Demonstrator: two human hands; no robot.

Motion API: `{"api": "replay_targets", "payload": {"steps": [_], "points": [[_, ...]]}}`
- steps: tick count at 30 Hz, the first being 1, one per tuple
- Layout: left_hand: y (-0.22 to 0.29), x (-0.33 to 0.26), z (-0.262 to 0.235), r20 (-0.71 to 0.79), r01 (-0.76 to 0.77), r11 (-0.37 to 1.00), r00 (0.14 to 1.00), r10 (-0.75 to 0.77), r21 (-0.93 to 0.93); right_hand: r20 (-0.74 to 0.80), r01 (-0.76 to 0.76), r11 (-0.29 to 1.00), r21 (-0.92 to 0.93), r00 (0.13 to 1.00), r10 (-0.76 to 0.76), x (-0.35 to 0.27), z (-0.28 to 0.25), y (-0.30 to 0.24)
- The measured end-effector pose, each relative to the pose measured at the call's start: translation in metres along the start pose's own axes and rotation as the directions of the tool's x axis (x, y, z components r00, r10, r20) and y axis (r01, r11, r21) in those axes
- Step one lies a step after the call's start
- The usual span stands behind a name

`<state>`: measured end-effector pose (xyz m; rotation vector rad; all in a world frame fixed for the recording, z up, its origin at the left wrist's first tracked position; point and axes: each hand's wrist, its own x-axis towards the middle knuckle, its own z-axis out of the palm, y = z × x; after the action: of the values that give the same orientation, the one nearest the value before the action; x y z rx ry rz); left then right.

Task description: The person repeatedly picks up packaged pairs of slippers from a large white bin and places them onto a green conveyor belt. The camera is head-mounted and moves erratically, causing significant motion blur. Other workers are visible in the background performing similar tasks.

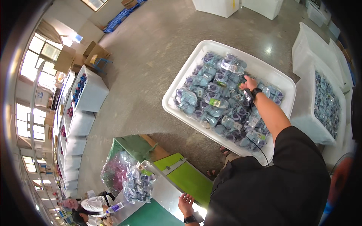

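Concrete floor; white bin (pixel 277 77) of bagged blue items (pixel 220 100). Right hand (pixel 249 83) reaches into bin, grip unclear. Left hand (pixel 185 204) spread flat on table (pixel 166 196) beside bin.

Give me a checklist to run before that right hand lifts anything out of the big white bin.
1. Right hand has reached the bagged blue items: ok, it rests on the pile near the far side.
2. Grip closed on one bag: cannot tell, the fingers are hidden.
3. White bin stocked: ok, heaped with bags.
4. Left hand free: ok, flat on the table edge, holding nothing.
5. Cable along the right forearm clear of the bags: cannot tell.
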<state>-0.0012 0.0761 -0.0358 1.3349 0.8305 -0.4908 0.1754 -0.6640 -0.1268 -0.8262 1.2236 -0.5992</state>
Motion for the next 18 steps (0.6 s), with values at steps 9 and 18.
{"api": "replay_targets", "payload": {"steps": [9, 18], "points": [[-0.071, -0.019, -0.078, -0.193, 0.057, 0.988, 0.981, -0.028, 0.145, 0.466, -0.304, 0.761, -0.573, 0.643, 0.608, -0.060, -0.064, 0.188], [-0.109, -0.006, -0.156, -0.324, -0.179, 0.917, 0.897, 0.300, 0.356, 0.117, -0.273, 0.455, -0.847, 0.740, 0.662, -0.135, -0.062, 0.235]]}}
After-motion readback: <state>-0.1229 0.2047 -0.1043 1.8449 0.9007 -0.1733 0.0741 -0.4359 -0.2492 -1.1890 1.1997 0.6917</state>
